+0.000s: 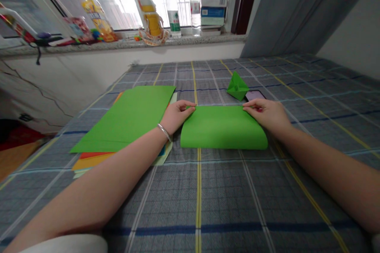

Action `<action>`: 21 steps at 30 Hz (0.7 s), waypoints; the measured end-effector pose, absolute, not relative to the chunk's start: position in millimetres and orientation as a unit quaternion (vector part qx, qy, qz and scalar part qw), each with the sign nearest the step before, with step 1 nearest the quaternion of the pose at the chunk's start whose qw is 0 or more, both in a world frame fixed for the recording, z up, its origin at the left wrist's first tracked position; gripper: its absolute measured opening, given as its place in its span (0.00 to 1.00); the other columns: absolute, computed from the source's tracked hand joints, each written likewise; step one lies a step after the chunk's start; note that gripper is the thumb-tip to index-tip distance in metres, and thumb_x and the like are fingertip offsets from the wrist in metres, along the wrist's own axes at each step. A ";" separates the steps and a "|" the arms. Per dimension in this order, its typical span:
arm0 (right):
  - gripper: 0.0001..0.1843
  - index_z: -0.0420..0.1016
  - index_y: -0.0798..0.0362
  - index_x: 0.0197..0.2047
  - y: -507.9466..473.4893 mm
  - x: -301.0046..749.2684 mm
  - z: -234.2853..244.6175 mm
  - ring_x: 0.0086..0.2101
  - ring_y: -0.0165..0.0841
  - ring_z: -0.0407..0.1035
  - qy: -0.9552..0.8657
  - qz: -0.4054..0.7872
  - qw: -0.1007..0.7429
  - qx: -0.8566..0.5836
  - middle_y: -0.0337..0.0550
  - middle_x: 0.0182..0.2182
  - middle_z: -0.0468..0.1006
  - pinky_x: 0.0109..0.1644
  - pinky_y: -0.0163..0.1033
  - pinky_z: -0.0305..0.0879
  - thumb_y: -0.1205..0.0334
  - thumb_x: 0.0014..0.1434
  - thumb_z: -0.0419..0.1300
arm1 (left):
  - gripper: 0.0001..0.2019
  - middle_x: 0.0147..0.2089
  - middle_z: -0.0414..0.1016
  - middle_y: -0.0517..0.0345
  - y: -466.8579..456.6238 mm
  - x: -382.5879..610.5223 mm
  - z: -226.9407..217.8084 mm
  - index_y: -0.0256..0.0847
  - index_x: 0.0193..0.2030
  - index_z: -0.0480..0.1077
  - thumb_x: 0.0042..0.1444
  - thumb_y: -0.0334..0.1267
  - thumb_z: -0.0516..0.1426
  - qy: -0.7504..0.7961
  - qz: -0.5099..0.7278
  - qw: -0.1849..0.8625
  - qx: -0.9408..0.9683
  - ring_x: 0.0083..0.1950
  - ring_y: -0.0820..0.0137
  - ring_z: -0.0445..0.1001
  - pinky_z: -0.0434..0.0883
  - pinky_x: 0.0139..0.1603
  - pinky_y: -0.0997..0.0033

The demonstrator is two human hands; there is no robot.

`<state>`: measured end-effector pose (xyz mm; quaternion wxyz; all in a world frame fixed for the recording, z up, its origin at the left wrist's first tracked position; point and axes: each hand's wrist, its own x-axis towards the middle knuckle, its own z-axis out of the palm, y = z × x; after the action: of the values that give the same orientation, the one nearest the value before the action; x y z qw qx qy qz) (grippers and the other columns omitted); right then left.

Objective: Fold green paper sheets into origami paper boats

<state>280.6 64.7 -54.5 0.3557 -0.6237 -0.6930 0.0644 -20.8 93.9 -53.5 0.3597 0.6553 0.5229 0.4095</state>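
A sheet of green paper lies bent over on itself in front of me, its rounded, uncreased fold toward me and its edges together at the far side. My left hand pinches the far left corner between thumb and fingers. At the far right corner, my right hand pinches the paper the same way. A silver bangle is on my left wrist. Just beyond the sheet stands a folded green paper shape, and a phone lies beside it, behind my right hand.
To the left lies a stack of coloured paper, green on top, partly behind my left forearm. A checked cloth covers the surface. On the windowsill stand a green-capped bottle, a clear bottle, a yellow cup and boxes.
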 end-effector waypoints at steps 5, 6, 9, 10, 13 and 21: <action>0.12 0.82 0.42 0.41 75.3 276.2 -47.4 0.34 0.40 0.75 -0.729 -0.016 0.206 -0.652 0.39 0.36 0.83 0.33 0.42 0.63 0.51 0.58 0.59 | 0.12 0.28 0.75 0.59 110.9 -22.8 -60.9 0.39 0.43 0.78 0.53 0.40 0.60 0.573 0.337 0.275 0.695 0.27 0.72 0.69 0.64 0.28 0.74; 0.13 0.82 0.42 0.42 77.5 273.8 -45.7 0.36 0.41 0.74 -0.737 -0.040 0.175 -0.651 0.39 0.37 0.83 0.33 0.41 0.62 0.51 0.59 0.58 | 0.12 0.29 0.75 0.59 113.5 -23.5 -62.2 0.39 0.43 0.78 0.53 0.39 0.60 0.576 0.331 0.267 0.698 0.29 0.72 0.70 0.65 0.30 0.74; 0.14 0.82 0.41 0.43 83.8 267.9 -41.2 0.39 0.42 0.74 -0.755 -0.078 0.120 -0.640 0.40 0.38 0.83 0.32 0.41 0.60 0.51 0.61 0.56 | 0.11 0.32 0.77 0.57 118.6 -25.5 -65.1 0.39 0.42 0.78 0.53 0.37 0.60 0.585 0.314 0.243 0.707 0.33 0.70 0.72 0.67 0.34 0.73; 0.14 0.82 0.41 0.43 85.6 266.8 -40.2 0.39 0.41 0.74 -0.759 -0.081 0.111 -0.637 0.40 0.38 0.83 0.33 0.41 0.60 0.51 0.61 0.56 | 0.10 0.33 0.78 0.57 119.4 -26.1 -65.7 0.40 0.42 0.78 0.53 0.36 0.60 0.587 0.308 0.234 0.711 0.33 0.70 0.73 0.67 0.35 0.72; 0.14 0.82 0.40 0.43 89.3 265.8 -39.2 0.37 0.41 0.73 -0.764 -0.078 0.092 -0.634 0.39 0.37 0.83 0.33 0.41 0.59 0.51 0.60 0.56 | 0.10 0.34 0.78 0.57 120.2 -26.9 -67.0 0.40 0.41 0.79 0.53 0.36 0.61 0.593 0.288 0.210 0.723 0.34 0.70 0.73 0.69 0.37 0.72; 0.14 0.82 0.39 0.43 90.1 265.9 -43.4 0.38 0.42 0.74 -0.771 -0.075 0.069 -0.629 0.40 0.39 0.83 0.32 0.41 0.57 0.51 0.61 0.55 | 0.10 0.34 0.78 0.56 119.0 -26.3 -67.8 0.39 0.42 0.78 0.56 0.39 0.59 0.579 0.216 0.115 0.778 0.34 0.69 0.74 0.69 0.37 0.71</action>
<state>265.9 90.1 -43.4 0.0688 -0.6290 -0.7707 -0.0753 -26.3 119.0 -67.8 0.1148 0.7778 0.5790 0.2162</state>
